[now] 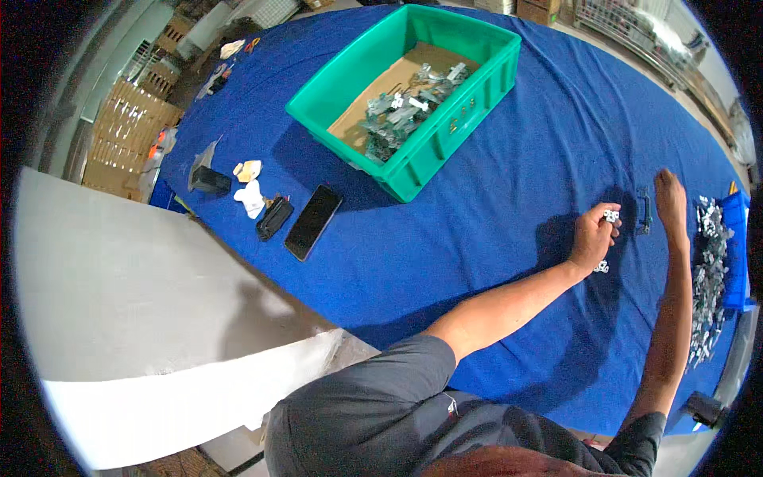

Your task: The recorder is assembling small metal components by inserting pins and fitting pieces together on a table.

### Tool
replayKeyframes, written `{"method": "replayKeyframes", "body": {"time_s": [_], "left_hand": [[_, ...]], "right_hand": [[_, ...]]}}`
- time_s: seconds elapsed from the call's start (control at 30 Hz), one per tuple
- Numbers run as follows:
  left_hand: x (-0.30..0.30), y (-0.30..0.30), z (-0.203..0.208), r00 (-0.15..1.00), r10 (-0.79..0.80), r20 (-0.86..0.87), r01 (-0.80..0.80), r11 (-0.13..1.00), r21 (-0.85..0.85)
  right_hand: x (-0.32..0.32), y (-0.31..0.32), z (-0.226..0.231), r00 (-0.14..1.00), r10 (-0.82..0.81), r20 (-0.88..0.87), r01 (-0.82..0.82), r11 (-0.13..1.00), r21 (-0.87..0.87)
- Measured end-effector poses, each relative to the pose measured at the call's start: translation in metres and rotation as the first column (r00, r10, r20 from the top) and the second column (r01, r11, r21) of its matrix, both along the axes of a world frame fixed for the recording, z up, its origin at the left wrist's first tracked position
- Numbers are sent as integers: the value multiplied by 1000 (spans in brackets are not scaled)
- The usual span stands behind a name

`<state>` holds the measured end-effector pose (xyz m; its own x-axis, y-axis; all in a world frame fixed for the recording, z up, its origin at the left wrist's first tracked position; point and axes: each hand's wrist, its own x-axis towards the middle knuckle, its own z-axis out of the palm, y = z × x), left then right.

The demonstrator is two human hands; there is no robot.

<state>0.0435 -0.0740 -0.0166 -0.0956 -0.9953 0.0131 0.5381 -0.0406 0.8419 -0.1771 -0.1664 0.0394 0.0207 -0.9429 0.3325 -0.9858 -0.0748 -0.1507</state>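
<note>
My left hand [593, 241] is closed around a small pale metal piece with holes [611, 215], which shows at the fingertips. A similar pale piece [602, 266] shows on the blue cloth beside that wrist. To the right lies a narrow dark metal part [644, 211], between my two hands and touched by neither as far as I can see. My right hand [671, 203] is just right of it, its fingers drawn together and pointing away from me. What those fingers hold, if anything, is too small to make out.
A green crate [445, 151] with cardboard and metal brackets [397, 119] stands far left of my hands. Loose metal pieces [707, 278] lie at the right beside a blue bin [737, 246]. A phone [314, 222], a black case [274, 218] and a dark box [210, 180] lie leftward.
</note>
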Motion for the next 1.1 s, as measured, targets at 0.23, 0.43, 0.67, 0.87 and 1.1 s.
{"method": "replayKeyframes", "body": {"time_s": [0.23,0.43,0.67,0.87,1.1], "left_hand": [[9,-1,0,998,-20,68,23,999,-34],[9,7,-1,992,-56,110,65,994,-88],[24,31,12,946,-193,261,240,957,-163],[54,59,15,977,-132,169,157,976,-149],[75,61,1,955,-72,288,107,989,-107]], "right_hand": [[5,60,-26,948,-307,-81,315,939,140],[-11,66,-44,960,-278,25,270,948,168],[69,77,-22,964,-239,116,187,920,344],[121,67,-26,924,-342,170,269,898,348],[147,82,-1,882,-351,314,276,925,261]]}}
